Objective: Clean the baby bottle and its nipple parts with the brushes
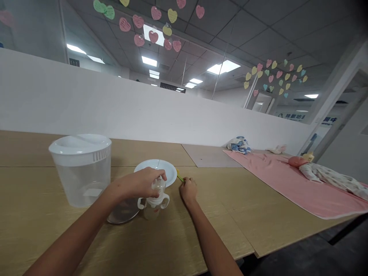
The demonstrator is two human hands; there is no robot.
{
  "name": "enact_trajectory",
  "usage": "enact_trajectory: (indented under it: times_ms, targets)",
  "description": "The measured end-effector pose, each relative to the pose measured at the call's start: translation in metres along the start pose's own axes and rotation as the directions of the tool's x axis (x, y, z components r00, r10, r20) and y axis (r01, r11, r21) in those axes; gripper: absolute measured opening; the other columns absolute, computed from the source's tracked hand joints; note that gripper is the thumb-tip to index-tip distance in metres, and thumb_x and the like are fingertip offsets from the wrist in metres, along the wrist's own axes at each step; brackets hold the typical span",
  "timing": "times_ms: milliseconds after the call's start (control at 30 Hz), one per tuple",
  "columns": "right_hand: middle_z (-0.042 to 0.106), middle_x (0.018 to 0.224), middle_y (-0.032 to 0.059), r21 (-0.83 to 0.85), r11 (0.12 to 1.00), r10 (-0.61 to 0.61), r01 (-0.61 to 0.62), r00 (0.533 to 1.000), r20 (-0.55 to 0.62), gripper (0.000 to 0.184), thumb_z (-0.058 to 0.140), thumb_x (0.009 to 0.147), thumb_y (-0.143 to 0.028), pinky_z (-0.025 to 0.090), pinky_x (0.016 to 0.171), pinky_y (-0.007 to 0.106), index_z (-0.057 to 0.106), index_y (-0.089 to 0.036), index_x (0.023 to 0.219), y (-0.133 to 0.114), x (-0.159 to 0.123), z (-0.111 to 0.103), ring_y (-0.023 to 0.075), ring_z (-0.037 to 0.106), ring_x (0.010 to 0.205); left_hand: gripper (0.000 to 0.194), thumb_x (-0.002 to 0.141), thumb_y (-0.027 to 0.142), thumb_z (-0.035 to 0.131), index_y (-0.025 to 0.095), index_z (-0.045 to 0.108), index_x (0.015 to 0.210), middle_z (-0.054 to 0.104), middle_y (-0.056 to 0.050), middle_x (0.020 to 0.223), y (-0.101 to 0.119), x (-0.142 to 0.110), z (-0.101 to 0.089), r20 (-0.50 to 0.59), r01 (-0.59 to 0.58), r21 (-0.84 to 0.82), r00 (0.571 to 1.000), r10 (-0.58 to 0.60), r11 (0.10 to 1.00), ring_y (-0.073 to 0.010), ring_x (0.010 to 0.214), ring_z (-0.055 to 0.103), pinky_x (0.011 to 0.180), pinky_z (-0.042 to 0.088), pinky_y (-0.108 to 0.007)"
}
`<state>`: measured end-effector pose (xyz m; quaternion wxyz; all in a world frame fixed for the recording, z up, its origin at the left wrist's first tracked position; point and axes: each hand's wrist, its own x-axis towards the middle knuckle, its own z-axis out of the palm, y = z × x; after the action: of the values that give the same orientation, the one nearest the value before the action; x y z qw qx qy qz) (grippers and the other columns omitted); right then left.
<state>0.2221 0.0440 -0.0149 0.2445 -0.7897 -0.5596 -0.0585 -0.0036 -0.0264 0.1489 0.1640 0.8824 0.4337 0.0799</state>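
My left hand (148,182) is closed over the top of a clear baby bottle (153,202) with two white side handles. The bottle is upright, and I cannot tell whether its base touches the table. My right hand (189,189) pinches a thin green stick-like utensil (180,178) with a yellow end, close to the plate's right edge. Its full shape is hidden by the fingers. Behind the bottle lies a white plate (171,172), partly covered by my left hand. Under my left forearm a round metal tray (124,215) shows in part.
A tall translucent container (83,174) with a white lid stands at the left. On the right, a pink cloth (276,176) carries a spotted cloth garment (330,178) and a pink round object (296,161). A blue-and-white cloth bundle (239,145) lies by the wall (143,111).
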Motion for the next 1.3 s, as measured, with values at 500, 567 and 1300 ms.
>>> enact_trajectory:
  times_ms: [500,567,1300]
  targets:
    - [0.062,0.101,0.0120,0.263,0.960,0.004,0.093,0.938,-0.346,0.029,0.037,0.087,-0.020,0.031,0.086,0.038,0.061,-0.014,0.102,-0.016,-0.010,-0.018,0.0240,0.052,0.097,0.037,0.063,0.028,0.056,0.027,0.057,0.100,0.062,0.002,0.084,-0.015,0.000,0.007,-0.066,-0.071,-0.112,0.996,0.064,0.991,-0.0165,0.070,0.057,0.058,0.040,-0.022]
    - [0.063,0.094,0.0092,0.356,0.899,-0.052,0.255,0.870,-0.490,0.029,0.033,0.090,-0.024,0.032,0.084,0.036,0.060,-0.016,0.094,-0.022,-0.017,-0.023,0.0210,0.054,0.091,0.041,0.063,0.028,0.058,0.027,0.055,0.104,0.062,0.003,0.084,-0.020,0.001,0.012,-0.066,-0.093,-0.172,0.994,0.083,0.981,-0.0162,0.071,0.057,0.059,0.041,-0.022]
    - [0.060,0.106,0.0106,0.552,0.301,-0.500,0.778,0.621,-0.603,0.048,0.055,0.079,-0.031,0.050,0.081,0.036,0.041,-0.019,0.123,-0.057,-0.067,-0.024,0.0221,0.060,0.094,0.071,0.077,0.046,0.057,0.023,0.028,0.137,0.052,-0.010,0.128,-0.071,-0.001,0.125,-0.518,-0.229,-0.197,0.850,0.098,0.953,-0.0279,0.115,0.050,0.096,0.042,-0.039]
